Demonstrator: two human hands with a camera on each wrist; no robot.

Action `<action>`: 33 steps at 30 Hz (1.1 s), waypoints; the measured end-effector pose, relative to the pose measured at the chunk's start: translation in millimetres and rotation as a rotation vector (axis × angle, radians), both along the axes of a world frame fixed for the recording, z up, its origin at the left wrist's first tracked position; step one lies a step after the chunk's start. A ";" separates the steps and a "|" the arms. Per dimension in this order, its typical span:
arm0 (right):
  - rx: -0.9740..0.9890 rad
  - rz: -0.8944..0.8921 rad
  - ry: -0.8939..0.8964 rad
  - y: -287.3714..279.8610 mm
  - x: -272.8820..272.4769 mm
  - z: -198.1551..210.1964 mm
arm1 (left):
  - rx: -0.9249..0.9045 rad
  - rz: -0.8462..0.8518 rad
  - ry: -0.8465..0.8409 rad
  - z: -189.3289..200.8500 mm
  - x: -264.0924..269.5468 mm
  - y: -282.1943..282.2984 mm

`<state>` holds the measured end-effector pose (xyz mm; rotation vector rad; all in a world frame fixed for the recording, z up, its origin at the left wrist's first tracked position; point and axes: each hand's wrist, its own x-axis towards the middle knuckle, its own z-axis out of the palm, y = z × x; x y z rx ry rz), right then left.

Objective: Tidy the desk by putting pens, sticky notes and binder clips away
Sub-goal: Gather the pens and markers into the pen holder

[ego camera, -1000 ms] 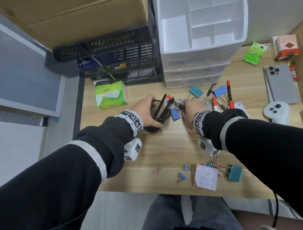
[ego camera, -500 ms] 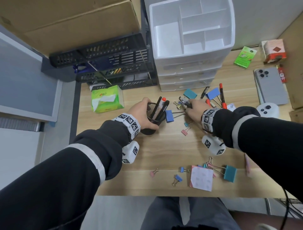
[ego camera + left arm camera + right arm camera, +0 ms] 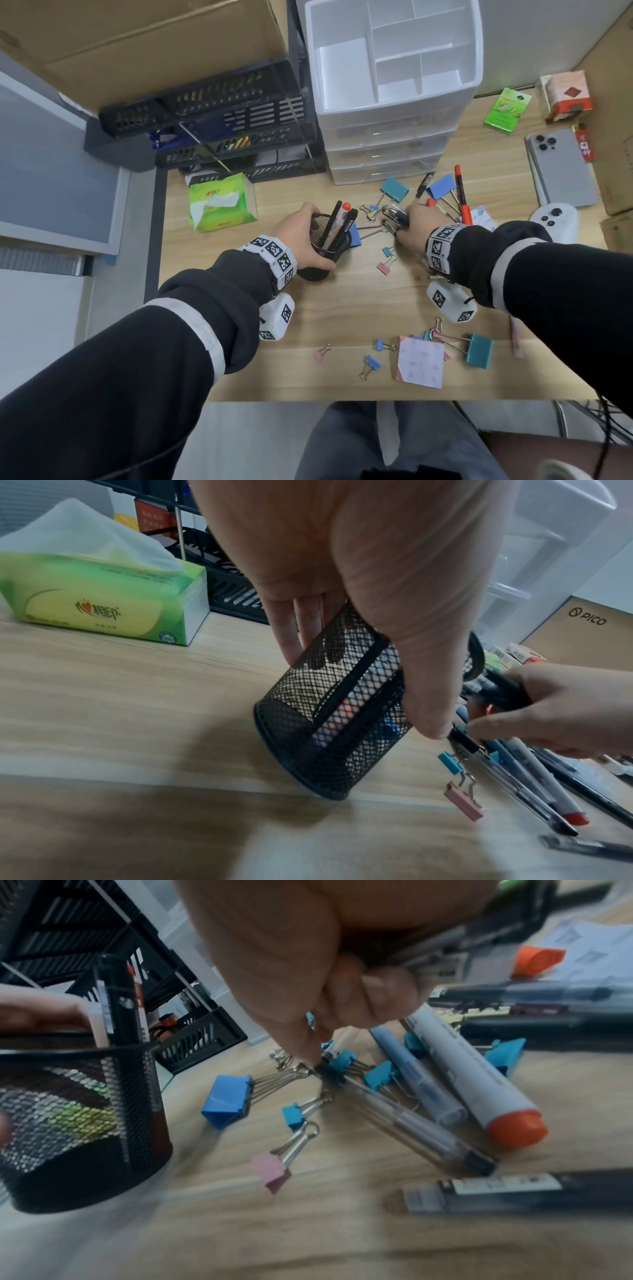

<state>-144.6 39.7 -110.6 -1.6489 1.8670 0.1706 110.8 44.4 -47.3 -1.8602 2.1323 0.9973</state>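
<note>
- The left hand (image 3: 301,236) wraps around a black mesh pen cup (image 3: 325,251) on the wooden bench (image 3: 359,308), tilting it toward the right hand; several pens (image 3: 337,222) stand inside.
- Just right of the cup, the right hand (image 3: 412,228) closes on a bundle of pens (image 3: 445,961) above scattered binder clips (image 3: 227,1102).
- Sticky notes (image 3: 420,362) lie well in front of the cup, near the bench's front edge.
- A white drawer organizer (image 3: 390,102) stands behind the cup.
</note>
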 end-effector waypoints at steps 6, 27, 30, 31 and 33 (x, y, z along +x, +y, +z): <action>0.039 0.129 0.171 13.1 6.5 -6.6 | -0.008 0.010 0.009 0.4 2.6 7.0; 0.056 -0.691 -1.181 10.2 43.0 88.1 | 0.086 0.007 -0.201 19.0 -4.4 26.0; 0.095 -0.796 -1.391 10.4 56.9 100.1 | 0.099 -0.034 -0.174 18.7 -9.2 29.0; 0.086 -0.821 -1.425 11.0 61.6 102.0 | 0.103 -0.042 -0.157 18.3 -11.8 29.7; 0.026 -0.848 -1.423 13.2 70.2 102.7 | 0.108 -0.044 -0.116 18.1 -18.1 31.1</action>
